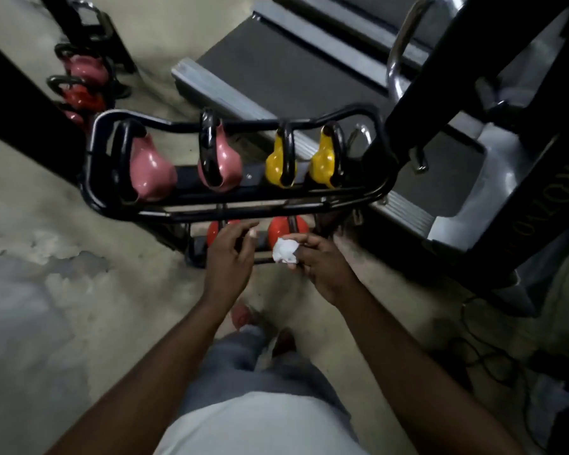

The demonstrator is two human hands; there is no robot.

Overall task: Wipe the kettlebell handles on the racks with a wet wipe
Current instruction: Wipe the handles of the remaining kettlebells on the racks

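A black tubular rack (119,211) stands in front of me on the floor. Its top shelf carries two pink kettlebells (150,172) and two yellow kettlebells (278,164), all with black handles (207,149). Two orange kettlebells (286,228) sit on the shelf below, partly hidden. My right hand (322,267) pinches a crumpled white wet wipe (284,251) just in front of the lower shelf. My left hand (229,257) hovers beside it, fingers apart, holding nothing.
A treadmill (276,70) lies behind the rack, with its console frame (506,178) at the right. A second rack with pink and red kettlebells (83,83) stands at the far left. Cables (483,353) trail on the floor at the right. My feet (243,316) are below the hands.
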